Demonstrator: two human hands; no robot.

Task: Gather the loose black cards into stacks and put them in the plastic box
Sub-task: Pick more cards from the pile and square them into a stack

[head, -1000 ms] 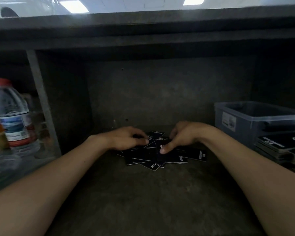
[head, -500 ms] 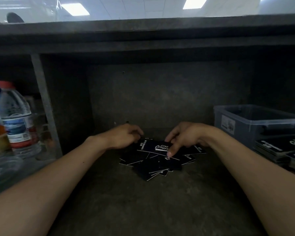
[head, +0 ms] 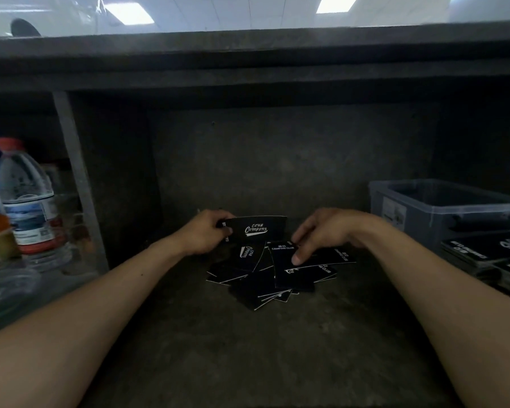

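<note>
Loose black cards were noted in one untidy pile on the dark bench, fanned and overlapping, not squared. At the pile's far left edge the left grip was clenched on a raised card, pinched by its left short end and held clear above the pile, printed face toward the camera, long axis running left to right. At the pile's right side the right grip was lowered with fingers curled, one fingertip pressed on the face of the top card. Whether a thumb was tucked under that card's edge could not be told, so that grip's hold was left undecided. The top card's long axis was also seen to run roughly left to right, slightly skewed against the raised card. The right grip was judged the nearer to the bulk of the pile, and the next card probably lay directly beneath it. Squaring was judged to need the two long axes brought parallel first. The plastic box was recorded well to the right of the pile, with stacked cards lying in front of it; a water bottle stood far to the pile's left.
</note>
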